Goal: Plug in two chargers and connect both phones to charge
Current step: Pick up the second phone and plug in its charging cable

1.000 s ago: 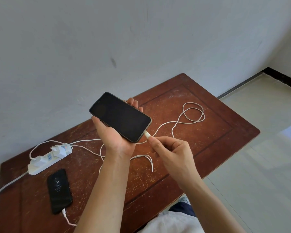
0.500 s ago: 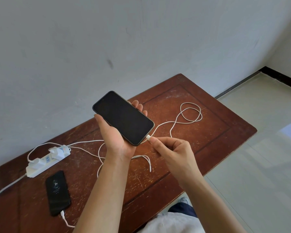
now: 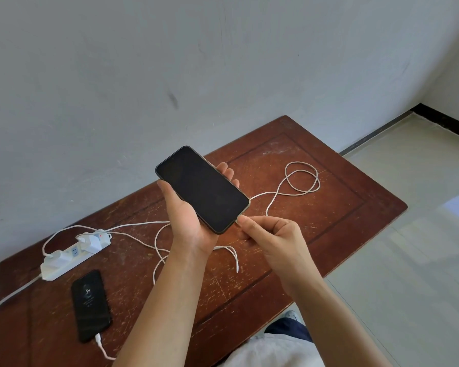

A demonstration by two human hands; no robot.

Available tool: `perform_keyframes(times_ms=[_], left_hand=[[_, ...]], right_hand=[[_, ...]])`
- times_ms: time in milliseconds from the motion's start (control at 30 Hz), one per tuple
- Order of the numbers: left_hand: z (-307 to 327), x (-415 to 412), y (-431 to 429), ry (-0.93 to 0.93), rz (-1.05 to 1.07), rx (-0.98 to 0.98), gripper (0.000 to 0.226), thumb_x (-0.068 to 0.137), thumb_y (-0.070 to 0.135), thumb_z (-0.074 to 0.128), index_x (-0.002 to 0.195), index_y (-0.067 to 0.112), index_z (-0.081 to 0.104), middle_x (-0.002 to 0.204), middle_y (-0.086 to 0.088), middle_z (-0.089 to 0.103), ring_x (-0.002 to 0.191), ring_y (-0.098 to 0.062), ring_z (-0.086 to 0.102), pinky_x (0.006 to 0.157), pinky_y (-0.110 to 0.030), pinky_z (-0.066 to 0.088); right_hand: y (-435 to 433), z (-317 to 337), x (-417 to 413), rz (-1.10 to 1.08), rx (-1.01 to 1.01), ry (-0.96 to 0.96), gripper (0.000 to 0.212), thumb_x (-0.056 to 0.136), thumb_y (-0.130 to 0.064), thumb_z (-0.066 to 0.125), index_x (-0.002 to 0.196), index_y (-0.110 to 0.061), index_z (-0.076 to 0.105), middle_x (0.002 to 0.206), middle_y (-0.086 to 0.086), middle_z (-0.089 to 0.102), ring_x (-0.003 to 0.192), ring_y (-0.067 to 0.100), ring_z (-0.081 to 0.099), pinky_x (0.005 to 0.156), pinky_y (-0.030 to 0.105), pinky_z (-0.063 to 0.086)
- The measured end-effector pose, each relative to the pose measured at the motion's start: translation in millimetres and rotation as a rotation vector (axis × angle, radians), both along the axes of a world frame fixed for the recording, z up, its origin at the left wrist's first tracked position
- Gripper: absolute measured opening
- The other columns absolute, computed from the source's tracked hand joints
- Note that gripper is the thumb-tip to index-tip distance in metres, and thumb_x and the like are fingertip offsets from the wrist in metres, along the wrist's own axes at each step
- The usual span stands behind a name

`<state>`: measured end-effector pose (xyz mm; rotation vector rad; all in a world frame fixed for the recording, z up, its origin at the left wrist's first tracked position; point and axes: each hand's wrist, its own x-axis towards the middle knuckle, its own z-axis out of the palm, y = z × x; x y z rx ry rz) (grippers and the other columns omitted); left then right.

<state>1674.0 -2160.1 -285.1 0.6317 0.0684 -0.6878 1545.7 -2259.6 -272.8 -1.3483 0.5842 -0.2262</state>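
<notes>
My left hand (image 3: 188,221) holds a black phone (image 3: 202,188) above the table, screen up and dark. My right hand (image 3: 270,237) pinches the plug end of a white cable (image 3: 300,178) against the phone's bottom edge; the plug itself is hidden by my fingers. That cable loops on the table at the right. A second black phone (image 3: 90,305) lies flat at the left with a white cable in its bottom end. Two white chargers (image 3: 90,241) sit in a white power strip (image 3: 64,263).
The worn brown wooden table (image 3: 342,221) stands against a grey wall. Cables cross its middle beneath my forearms. The power strip's cord runs off the left edge. Tiled floor lies to the right of the table.
My right hand has pushed the plug end in against the phone's bottom edge, and the white connector that showed before is now hidden. Both hands shifted slightly.
</notes>
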Motion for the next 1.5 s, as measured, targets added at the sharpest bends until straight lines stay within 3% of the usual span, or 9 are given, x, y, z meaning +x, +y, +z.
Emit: perform_keyframes(times_ms=[100,267,500,733,967,1333,1500], left_hand=[[-0.9,3.5,-0.2,0.045,-0.043,-0.005,0.08,0.091,0.076,0.038,0.141,0.015,0.055,0.14,-0.017,0.061,0.128,-0.037,0.058,0.097,-0.054,0.053],[0.8,9.7,-0.1,0.034,-0.086,0.018,0.075,0.093,0.073,0.04,0.134,0.015,0.063,0.142,-0.017,0.059,0.131,-0.038,0.055,0.112,-0.057,0.039],[-2.6,18.0,4.4,0.048,-0.197,-0.056,0.076,0.09,0.07,0.053,0.141,0.014,0.056,0.141,-0.014,0.057,0.133,-0.035,0.052,0.117,-0.056,0.031],[-4.2,22.0,7.2,0.052,-0.214,-0.068,0.079,0.089,0.07,0.056,0.145,0.014,0.051,0.138,-0.015,0.059,0.133,-0.035,0.05,0.11,-0.055,0.04],[-2.7,18.6,11.3,0.026,-0.188,-0.05,0.077,0.09,0.072,0.05,0.137,0.012,0.06,0.132,-0.016,0.063,0.129,-0.036,0.053,0.111,-0.054,0.04],[-2.7,14.3,13.7,0.023,-0.2,-0.009,0.076,0.088,0.073,0.052,0.139,0.016,0.058,0.138,-0.016,0.061,0.131,-0.036,0.054,0.111,-0.056,0.039],[-6.1,13.9,12.4,0.011,-0.138,0.142,0.064,0.089,0.074,0.048,0.119,0.024,0.074,0.125,-0.009,0.072,0.113,-0.031,0.069,0.087,-0.056,0.056]], right_hand=[[-5.0,0.8,2.4,0.055,-0.009,0.044,0.025,0.089,-0.045,0.069,0.079,-0.026,0.082,0.072,0.001,0.076,0.062,0.005,0.067,0.061,0.013,0.053],[-11.9,-1.0,9.1,0.016,0.075,0.077,0.048,0.082,-0.06,0.062,0.084,-0.016,0.081,0.071,-0.001,0.073,0.06,0.002,0.062,0.056,0.012,0.05],[-12.4,-5.9,17.1,-0.018,0.106,0.071,0.033,0.097,-0.044,0.058,0.085,-0.023,0.08,0.081,0.005,0.077,0.07,0.009,0.068,0.067,0.018,0.053],[-10.5,-6.3,20.0,-0.031,0.063,0.06,0.028,0.096,-0.042,0.059,0.085,-0.026,0.08,0.08,0.003,0.077,0.069,0.008,0.068,0.067,0.018,0.056],[-6.2,-7.4,17.5,-0.025,0.059,0.049,0.029,0.096,-0.039,0.06,0.086,-0.021,0.08,0.076,0.0,0.076,0.067,0.007,0.067,0.064,0.016,0.054],[-7.4,-13.1,9.5,-0.03,0.004,0.032,0.027,0.097,-0.038,0.06,0.086,-0.024,0.08,0.077,0.001,0.077,0.066,0.007,0.067,0.064,0.017,0.056],[-10.4,-18.8,5.0,-0.036,-0.015,0.014,0.025,0.097,-0.036,0.061,0.087,-0.023,0.08,0.076,-0.003,0.078,0.064,0.002,0.068,0.061,0.013,0.053]])
